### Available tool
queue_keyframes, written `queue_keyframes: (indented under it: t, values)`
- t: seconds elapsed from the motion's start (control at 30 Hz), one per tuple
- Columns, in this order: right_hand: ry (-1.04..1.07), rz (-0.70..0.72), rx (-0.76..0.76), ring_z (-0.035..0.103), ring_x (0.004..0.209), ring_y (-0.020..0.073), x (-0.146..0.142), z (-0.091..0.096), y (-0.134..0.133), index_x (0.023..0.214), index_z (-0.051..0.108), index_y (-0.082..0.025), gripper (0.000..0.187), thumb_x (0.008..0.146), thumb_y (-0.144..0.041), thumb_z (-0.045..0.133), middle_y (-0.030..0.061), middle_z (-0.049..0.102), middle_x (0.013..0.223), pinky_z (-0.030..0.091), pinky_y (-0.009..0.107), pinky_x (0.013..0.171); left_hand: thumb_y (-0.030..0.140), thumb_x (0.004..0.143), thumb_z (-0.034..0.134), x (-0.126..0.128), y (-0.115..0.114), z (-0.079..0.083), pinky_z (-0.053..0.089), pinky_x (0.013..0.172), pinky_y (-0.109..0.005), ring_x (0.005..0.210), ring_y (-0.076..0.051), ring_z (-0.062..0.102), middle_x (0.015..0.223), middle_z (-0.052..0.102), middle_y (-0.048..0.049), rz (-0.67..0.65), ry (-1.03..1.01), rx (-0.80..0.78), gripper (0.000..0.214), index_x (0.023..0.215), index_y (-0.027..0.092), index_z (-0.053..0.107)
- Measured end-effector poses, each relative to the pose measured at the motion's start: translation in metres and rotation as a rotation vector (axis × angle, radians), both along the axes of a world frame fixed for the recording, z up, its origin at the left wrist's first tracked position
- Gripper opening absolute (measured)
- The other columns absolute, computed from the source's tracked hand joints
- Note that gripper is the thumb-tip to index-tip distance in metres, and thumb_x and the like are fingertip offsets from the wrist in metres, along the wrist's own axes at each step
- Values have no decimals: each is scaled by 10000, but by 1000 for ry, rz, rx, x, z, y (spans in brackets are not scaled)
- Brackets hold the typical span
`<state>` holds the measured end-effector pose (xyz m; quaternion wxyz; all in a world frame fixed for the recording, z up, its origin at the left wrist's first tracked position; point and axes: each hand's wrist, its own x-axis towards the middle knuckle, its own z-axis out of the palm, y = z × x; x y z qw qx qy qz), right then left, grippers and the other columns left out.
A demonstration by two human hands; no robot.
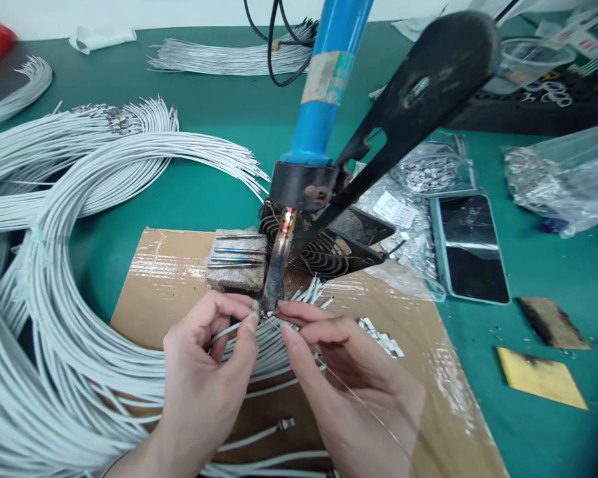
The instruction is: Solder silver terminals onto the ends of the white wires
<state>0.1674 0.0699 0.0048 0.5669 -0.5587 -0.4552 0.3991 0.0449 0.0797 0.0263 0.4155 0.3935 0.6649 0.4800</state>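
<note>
My left hand (212, 362) is closed, pinching a white cable (226, 333) near its end, just under the dark tip (276, 275) of a soldering iron (323, 113) with a blue handle. Facing it, my right hand (351, 365) pinches a thin solder wire (363, 403), which trails back across the palm. The wire's front end meets the cable end at the iron tip; fingertips hide the exact contact. Behind the hands lie more white cable ends (315, 291). Small shiny metal pieces (381, 338) rest on the cardboard (453, 398) beside my right hand.
A black stand (418, 93) carries the iron, above a small fan (323, 249). Left of its tip is a grey block (236, 275) with metal rods. Thick white cable coils (64, 265) fill the left side. A phone (473, 245) and a yellow sponge (541, 377) lie right.
</note>
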Motion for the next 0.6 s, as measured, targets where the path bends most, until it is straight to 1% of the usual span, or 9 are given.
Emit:
queue_keyframes:
  t: [0.2, 0.33, 0.5, 0.6]
  values:
    - [-2, 6, 3, 827, 934, 170, 0, -1, 0, 771, 702, -252, 187, 904, -153, 789, 3, 864, 1019, 639, 253, 879, 185, 804, 772, -1, -1, 0, 398, 472, -199, 609, -104, 611, 855, 770, -1, 3, -3, -8, 105, 737, 223, 701]
    - [-1, 12, 13, 824, 933, 151, 0, -1, -1, 774, 705, -256, 191, 903, -143, 788, -12, 863, 1031, 632, 226, 878, 171, 802, 773, -1, -1, 0, 385, 460, -197, 630, -109, 631, 856, 773, -5, -2, -3, 0, 106, 741, 218, 701]
    - [33, -36, -33, 820, 912, 190, -2, 2, -1, 753, 712, -247, 183, 893, -176, 806, 27, 859, 1007, 645, 293, 875, 164, 792, 777, -2, 0, 2, 376, 452, -207, 640, -118, 640, 872, 773, -17, -5, 12, -2, 109, 733, 215, 701]
    - [37, -30, -34, 823, 904, 203, -3, 2, -1, 745, 711, -244, 184, 887, -185, 810, 35, 861, 1002, 654, 312, 868, 173, 783, 781, -2, 0, 2, 389, 458, -209, 632, -120, 633, 871, 773, -18, -4, 7, -16, 107, 730, 216, 699]
